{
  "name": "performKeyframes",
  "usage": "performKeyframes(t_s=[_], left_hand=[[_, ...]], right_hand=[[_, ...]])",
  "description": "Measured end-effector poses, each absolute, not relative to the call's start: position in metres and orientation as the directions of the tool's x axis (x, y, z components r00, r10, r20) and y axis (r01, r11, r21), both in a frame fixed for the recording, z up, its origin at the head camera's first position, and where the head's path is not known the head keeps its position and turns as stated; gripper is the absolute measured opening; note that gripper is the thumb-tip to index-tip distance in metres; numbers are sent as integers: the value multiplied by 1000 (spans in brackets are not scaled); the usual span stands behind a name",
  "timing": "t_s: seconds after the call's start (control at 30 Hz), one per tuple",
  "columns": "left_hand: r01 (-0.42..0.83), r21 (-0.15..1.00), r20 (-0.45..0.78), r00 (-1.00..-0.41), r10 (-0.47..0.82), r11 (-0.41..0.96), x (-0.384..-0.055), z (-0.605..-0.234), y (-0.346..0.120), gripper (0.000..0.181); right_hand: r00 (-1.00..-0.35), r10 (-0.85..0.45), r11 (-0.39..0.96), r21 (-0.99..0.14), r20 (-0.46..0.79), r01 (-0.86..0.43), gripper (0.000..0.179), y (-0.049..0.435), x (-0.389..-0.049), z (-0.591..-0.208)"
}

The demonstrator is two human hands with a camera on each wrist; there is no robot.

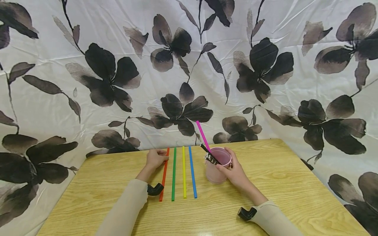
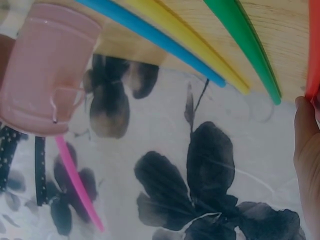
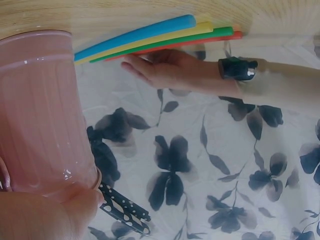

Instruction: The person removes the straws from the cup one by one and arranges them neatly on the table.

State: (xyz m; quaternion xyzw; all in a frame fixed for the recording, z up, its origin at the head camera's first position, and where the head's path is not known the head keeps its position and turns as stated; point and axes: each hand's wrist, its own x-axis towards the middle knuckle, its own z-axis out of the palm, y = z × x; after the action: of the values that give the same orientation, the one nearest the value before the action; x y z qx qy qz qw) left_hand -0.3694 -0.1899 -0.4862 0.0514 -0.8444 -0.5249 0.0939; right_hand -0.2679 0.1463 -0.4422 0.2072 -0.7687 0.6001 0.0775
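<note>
Head view: left hand (image 1: 155, 159), left of centre, fingers bent, pinching red straw (image 1: 165, 170) near its upper end. Green straw (image 1: 174, 173), yellow straw (image 1: 184, 173), blue straw (image 1: 193, 173) lie to its right, spaced apart, on wooden table (image 1: 97, 186). Right hand (image 1: 236, 172), right of centre, grips pink cup (image 1: 216, 174) at the rim; pink straw (image 1: 202, 135) and black patterned strips (image 1: 211, 158) stick out of it. Left wrist view: pink cup upper left; red straw and left hand cropped at right edge. Right wrist view: pink cup left, right hand lower left, partly out of frame.
</note>
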Motion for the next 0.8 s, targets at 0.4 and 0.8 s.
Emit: performKeyframes(t_s=[0.4,0.8], left_hand=[[55,903,151,-969,-194,426,-370,-491,-192,24],[60,895,160,-968,-193,443,-370,-491,-193,24]], right_hand=[[-900,-223,188,-890,374,-416,71,146,-268,-442],[-893,-231,182,-884,387,-430,71,147,-269,-443]])
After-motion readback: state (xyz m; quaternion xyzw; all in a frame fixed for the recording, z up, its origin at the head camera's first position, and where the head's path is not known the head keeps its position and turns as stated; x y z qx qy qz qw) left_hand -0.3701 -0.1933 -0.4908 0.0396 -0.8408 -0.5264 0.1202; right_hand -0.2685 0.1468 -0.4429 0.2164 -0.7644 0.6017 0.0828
